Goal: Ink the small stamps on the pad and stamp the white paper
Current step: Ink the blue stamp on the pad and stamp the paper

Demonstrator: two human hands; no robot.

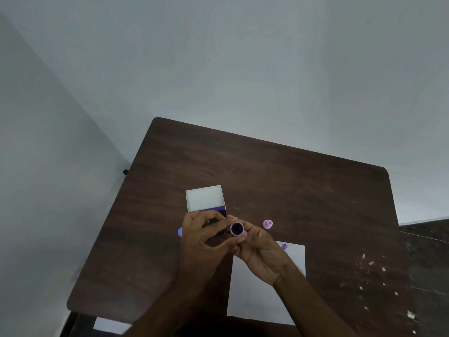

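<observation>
My right hand (263, 254) holds a small round purple stamp (237, 229) with its dark face turned up towards me. My left hand (204, 237) curls in beside it, its fingertips touching the stamp's left side. Both hands hover over the upper left corner of the white paper (257, 295). A pink stamp (267, 224) stands on the table to the right of my hands. A small purple stamp (284, 246) lies on the paper's top edge. A bluish stamp (180, 231) peeks out left of my left hand. The ink pad is hidden.
An open white box with a purple side (205, 199) stands just beyond my hands on the dark wooden table (279, 176). White specks dot the table's right side. A grey wall runs behind, and the floor shows at the left and right.
</observation>
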